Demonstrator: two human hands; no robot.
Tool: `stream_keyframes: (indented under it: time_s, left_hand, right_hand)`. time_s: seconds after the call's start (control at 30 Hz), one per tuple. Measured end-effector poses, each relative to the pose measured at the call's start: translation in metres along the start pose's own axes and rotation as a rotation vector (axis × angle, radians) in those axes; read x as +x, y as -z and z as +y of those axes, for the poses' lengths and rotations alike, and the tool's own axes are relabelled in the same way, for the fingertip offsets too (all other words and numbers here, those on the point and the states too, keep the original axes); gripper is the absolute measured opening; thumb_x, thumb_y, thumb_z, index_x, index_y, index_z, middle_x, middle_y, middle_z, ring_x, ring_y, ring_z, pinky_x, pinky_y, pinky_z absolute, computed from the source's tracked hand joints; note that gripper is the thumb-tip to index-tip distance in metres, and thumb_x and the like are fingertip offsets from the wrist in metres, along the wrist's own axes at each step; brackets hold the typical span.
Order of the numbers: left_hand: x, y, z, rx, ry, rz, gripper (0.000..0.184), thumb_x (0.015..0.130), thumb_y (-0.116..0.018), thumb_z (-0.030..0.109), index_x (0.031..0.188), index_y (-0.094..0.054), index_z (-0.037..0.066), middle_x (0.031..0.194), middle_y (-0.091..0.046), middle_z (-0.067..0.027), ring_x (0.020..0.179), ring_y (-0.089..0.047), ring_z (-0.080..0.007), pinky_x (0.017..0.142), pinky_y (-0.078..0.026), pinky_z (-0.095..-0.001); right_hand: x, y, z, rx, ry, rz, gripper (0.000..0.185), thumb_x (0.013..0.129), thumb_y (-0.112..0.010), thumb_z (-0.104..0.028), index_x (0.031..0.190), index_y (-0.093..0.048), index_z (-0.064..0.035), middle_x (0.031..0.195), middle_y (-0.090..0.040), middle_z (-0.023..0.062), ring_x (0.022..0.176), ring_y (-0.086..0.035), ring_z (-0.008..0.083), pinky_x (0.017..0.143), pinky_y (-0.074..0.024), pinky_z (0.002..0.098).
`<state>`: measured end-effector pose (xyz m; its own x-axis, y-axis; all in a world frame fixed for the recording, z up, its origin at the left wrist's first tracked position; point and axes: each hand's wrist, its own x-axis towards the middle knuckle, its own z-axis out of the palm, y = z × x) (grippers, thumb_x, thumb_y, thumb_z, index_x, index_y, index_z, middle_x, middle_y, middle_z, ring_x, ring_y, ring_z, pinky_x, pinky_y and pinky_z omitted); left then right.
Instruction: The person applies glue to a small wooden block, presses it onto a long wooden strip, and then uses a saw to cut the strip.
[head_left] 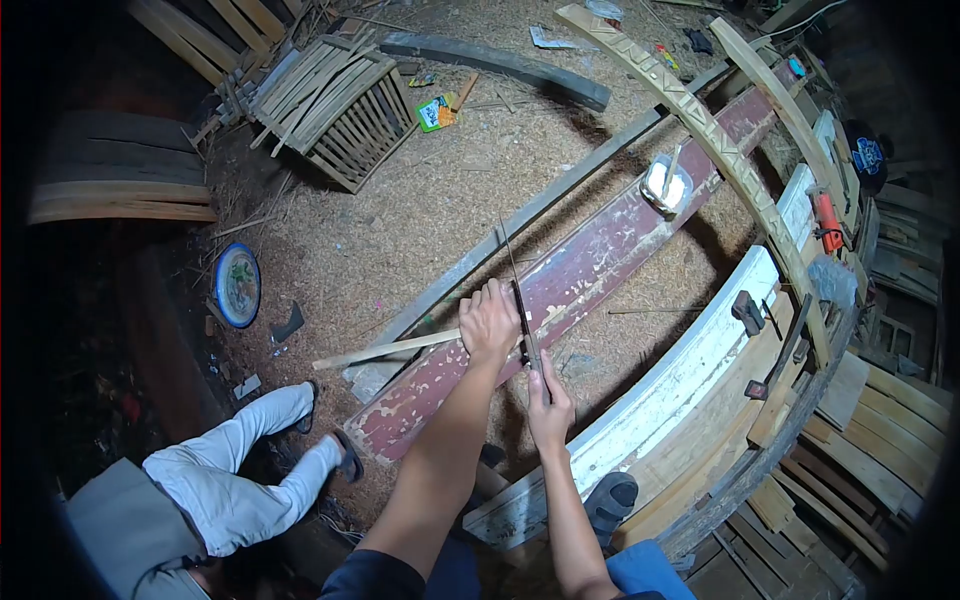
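My left hand [489,318] is closed over the end of a pale wooden strip [400,348], pressing it on the worn red plank bench [610,250]. The strip sticks out to the left past the bench edge. In my right hand [550,405] is the handle of a handsaw, its thin dark blade [517,290] seen almost edge-on. The blade points away from me across the bench, close beside my left fingers. Whether its teeth touch the strip is hidden by my left hand.
On the bench's far part stands a tub of white stuff [666,186]. A notched curved beam [690,110] crosses above it. To the right, a white board [690,360] bears a small plane [747,313]. Someone in light trousers [240,470] is at lower left, near a slatted crate [340,110].
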<state>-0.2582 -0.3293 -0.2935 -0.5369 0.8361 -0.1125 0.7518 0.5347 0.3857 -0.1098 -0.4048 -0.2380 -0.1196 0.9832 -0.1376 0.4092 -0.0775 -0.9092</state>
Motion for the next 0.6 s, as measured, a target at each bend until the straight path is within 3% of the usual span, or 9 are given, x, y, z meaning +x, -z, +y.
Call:
stream_keyframes:
  time_s: [0.1,0.17,0.2,0.27,0.3,0.53,0.6]
  left_hand:
    - [-0.003,-0.003,0.001,-0.016,-0.001,0.036,0.029,0.107,-0.039,0.027,0.100,-0.058,0.006,0.090,-0.072,-0.0208,0.093,-0.069,-0.0348,0.090,-0.045,-0.0476]
    - [-0.002,0.000,0.003,-0.016,0.031,0.020,0.029,0.107,-0.039,0.026,0.099,-0.058,0.006,0.089,-0.072,-0.0207,0.093,-0.070,-0.0349,0.090,-0.045,-0.0478]
    - [-0.002,-0.002,0.003,-0.015,0.029,0.021,0.029,0.107,-0.039,0.026,0.099,-0.058,0.006,0.089,-0.072,-0.0207,0.093,-0.070,-0.0349,0.090,-0.045,-0.0478]
    - [-0.001,-0.003,0.001,-0.005,0.038,0.012,0.030,0.107,-0.039,0.027,0.098,-0.058,0.006,0.089,-0.072,-0.0208,0.094,-0.070,-0.0352,0.091,-0.045,-0.0484]
    - [-0.001,-0.004,0.000,-0.004,0.040,0.013,0.030,0.107,-0.039,0.027,0.098,-0.058,0.006,0.089,-0.072,-0.0208,0.094,-0.070,-0.0352,0.091,-0.045,-0.0484]
    - [-0.001,-0.009,-0.002,0.040,-0.008,0.084,0.024,0.105,-0.043,0.025,0.097,-0.058,0.009,0.084,-0.071,-0.0168,0.089,-0.069,-0.0325,0.085,-0.045,-0.0453]
    - [-0.002,-0.008,-0.002,0.023,0.004,0.065,0.024,0.105,-0.043,0.025,0.097,-0.058,0.009,0.086,-0.072,-0.0166,0.089,-0.069,-0.0326,0.085,-0.045,-0.0453]
  right_hand:
    - [0.002,-0.004,-0.005,-0.032,-0.056,0.000,0.040,0.102,-0.064,-0.015,0.141,-0.062,-0.0021,0.122,-0.071,0.0260,0.112,-0.072,0.0379,0.090,-0.0564,0.0404]
    - [0.002,-0.005,-0.001,-0.012,-0.106,-0.053,0.041,0.102,-0.063,-0.011,0.141,-0.062,0.0004,0.128,-0.071,0.0230,0.118,-0.071,0.0281,0.097,-0.0540,0.0369]
    - [-0.002,-0.004,0.008,-0.011,-0.106,-0.051,0.041,0.102,-0.063,-0.011,0.141,-0.062,0.0004,0.128,-0.071,0.0230,0.118,-0.071,0.0281,0.097,-0.0540,0.0369]
    - [-0.017,0.006,0.022,-0.032,-0.018,-0.015,0.041,0.101,-0.064,-0.011,0.141,-0.062,0.0001,0.123,-0.073,0.0240,0.110,-0.074,0.0275,0.093,-0.0555,0.0365]
    - [-0.027,0.015,0.021,-0.018,-0.022,-0.014,0.039,0.102,-0.064,-0.014,0.139,-0.064,-0.0028,0.117,-0.073,0.0247,0.111,-0.073,0.0356,0.091,-0.0568,0.0389]
    - [0.009,-0.007,-0.005,-0.041,-0.051,-0.019,0.040,0.102,-0.063,-0.014,0.140,-0.064,-0.0030,0.114,-0.074,0.0258,0.103,-0.075,0.0359,0.087,-0.0574,0.0403]
    - [-0.004,-0.002,0.005,-0.099,0.042,0.021,0.040,0.102,-0.063,-0.015,0.140,-0.064,-0.0037,0.114,-0.073,0.0266,0.100,-0.076,0.0373,0.083,-0.0575,0.0407]
